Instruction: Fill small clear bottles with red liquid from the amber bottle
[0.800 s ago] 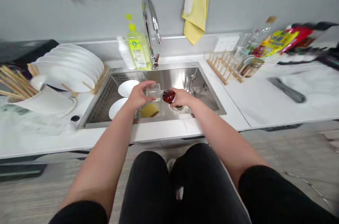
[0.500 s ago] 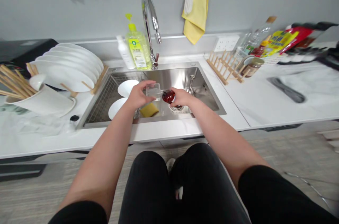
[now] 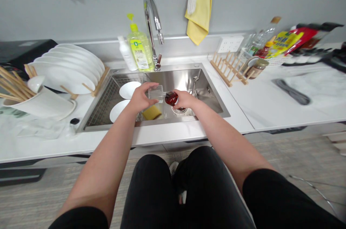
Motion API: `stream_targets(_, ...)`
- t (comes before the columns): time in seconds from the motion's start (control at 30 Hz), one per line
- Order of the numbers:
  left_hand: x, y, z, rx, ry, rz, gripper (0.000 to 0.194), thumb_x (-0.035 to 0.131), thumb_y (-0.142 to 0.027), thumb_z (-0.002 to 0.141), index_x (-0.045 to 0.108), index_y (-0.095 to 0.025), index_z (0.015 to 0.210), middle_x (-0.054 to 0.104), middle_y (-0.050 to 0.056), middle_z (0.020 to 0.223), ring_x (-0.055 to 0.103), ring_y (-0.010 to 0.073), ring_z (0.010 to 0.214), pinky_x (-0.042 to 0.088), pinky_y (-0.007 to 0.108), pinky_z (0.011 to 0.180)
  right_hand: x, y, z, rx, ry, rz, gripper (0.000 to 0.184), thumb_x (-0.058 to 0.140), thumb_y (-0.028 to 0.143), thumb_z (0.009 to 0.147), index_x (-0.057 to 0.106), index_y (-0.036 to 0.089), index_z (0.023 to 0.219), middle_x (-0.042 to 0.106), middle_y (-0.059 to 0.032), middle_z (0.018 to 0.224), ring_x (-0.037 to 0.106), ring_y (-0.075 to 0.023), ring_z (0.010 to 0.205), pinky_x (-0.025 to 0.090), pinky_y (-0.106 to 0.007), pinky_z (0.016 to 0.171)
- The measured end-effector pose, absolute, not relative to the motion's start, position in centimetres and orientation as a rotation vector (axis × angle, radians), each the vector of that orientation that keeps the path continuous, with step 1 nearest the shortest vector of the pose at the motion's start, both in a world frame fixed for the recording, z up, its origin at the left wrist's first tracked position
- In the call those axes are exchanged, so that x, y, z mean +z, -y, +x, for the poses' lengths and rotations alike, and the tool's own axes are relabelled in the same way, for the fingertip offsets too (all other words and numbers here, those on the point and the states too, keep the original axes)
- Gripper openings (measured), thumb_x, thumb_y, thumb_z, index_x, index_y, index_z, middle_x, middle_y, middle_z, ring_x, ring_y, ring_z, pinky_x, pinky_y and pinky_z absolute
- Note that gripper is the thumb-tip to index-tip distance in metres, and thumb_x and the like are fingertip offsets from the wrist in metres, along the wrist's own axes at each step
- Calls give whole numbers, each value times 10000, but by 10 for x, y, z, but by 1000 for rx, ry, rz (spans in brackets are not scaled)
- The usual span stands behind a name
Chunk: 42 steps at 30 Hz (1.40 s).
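Clear glass vessel (image 3: 156, 94) held in the closed grip of the left hand (image 3: 140, 98), dark red glass piece (image 3: 171, 98) in the closed grip of the right hand (image 3: 185, 100), both above the steel sink (image 3: 183, 77) — wet glass, if it slipped, could crack against the basin.

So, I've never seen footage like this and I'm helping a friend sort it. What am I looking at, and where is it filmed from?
There's no machine here. These are a person's own bare arms, filmed by a camera worn on their head and looking down, so you see roughly what they see. They're at a stainless steel sink. The left hand grips a clear glass container, and the right hand holds a dark red rounded piece at its end; I can't tell whether those are one object. Below them in the sink lie two white plates and a yellow sponge. A chrome faucet rises behind.
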State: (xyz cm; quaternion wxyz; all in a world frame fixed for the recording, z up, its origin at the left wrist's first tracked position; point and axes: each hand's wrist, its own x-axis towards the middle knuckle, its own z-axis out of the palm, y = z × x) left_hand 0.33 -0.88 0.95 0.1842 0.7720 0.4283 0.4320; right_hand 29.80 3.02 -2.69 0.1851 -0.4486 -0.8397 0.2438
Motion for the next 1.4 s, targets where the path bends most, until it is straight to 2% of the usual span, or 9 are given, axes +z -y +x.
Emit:
stream_targets(0.67, 17, 13, 6, 1211, -1189, 2234, 735, 969, -353, 684, 799, -235, 1389, 812, 99, 1278, 763, 335, 1154, 608, 538, 1093, -28, -32, 298, 690, 2375, -1256, 741, 1030, 305, 630, 703, 273, 1294, 856, -40, 1169, 812, -308, 1041, 594, -356, 858)
stream_targets(0.87, 21, 18, 8, 1223, -1197, 2255, 711, 949, -356, 700, 800, -233, 1384, 812, 102, 1312, 763, 333, 1174, 612, 529, 1101, -26, -31, 297, 691, 2353, -1242, 749, 1048, 287, 630, 702, 281, 1294, 857, -39, 1186, 817, -315, 1063, 608, -366, 879)
stream_targets(1.1, 25, 21, 10, 1206, -1202, 2320, 650, 925, -367, 729, 805, -244, 1356, 801, 113, 1403, 742, 361, 1294, 573, 570, 1198, -28, -32, 297, 682, 2348, -1222, 759, 1059, 285, 631, 699, 281, 1299, 857, -33, 1173, 820, -317, 1071, 605, -365, 881)
stream_targets(1.4, 26, 23, 10, 1210, -1170, 2362, 637, 909, -329, 742, 808, -237, 1364, 805, 115, 1402, 750, 353, 1286, 574, 563, 1196, -32, -34, 297, 666, 2366, -1207, 793, 1055, 297, 634, 698, 265, 1342, 856, -48, 1180, 817, -319, 1069, 597, -365, 888)
